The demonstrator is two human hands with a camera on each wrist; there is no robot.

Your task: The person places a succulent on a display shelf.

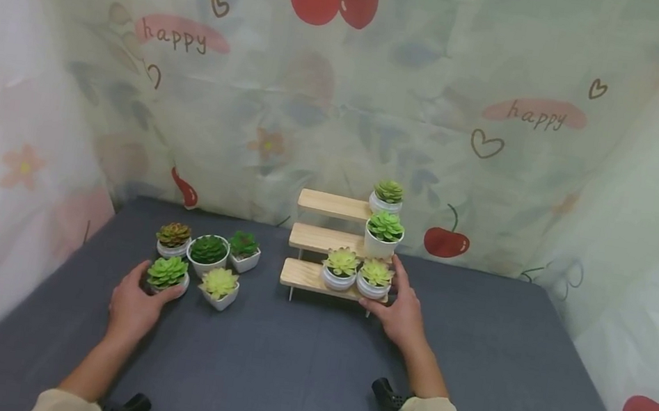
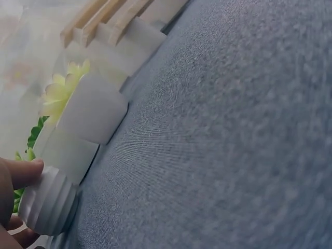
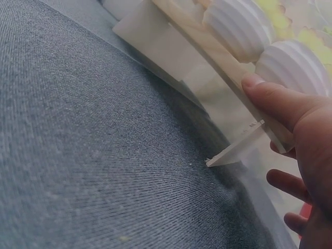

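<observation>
Toward the left of the table (image 1: 292,383), a bright-green succulent (image 1: 167,271) in a ribbed white pot (image 2: 49,202) is pinched by the nearer left hand (image 1: 133,308). Farther off, well rightward, the three-tier wooden stand (image 1: 325,238), its boards (image 1: 332,204) running crosswise, is gripped by the right hand (image 1: 405,316) at the lowest board's right end.

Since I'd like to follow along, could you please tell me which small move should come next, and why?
The left hand should probably lift the green succulent it holds toward the bare left end of the lowest shelf: its thumb and fingers grip the ribbed white pot, and bare wood shows left of two yellow-green succulents.
</observation>
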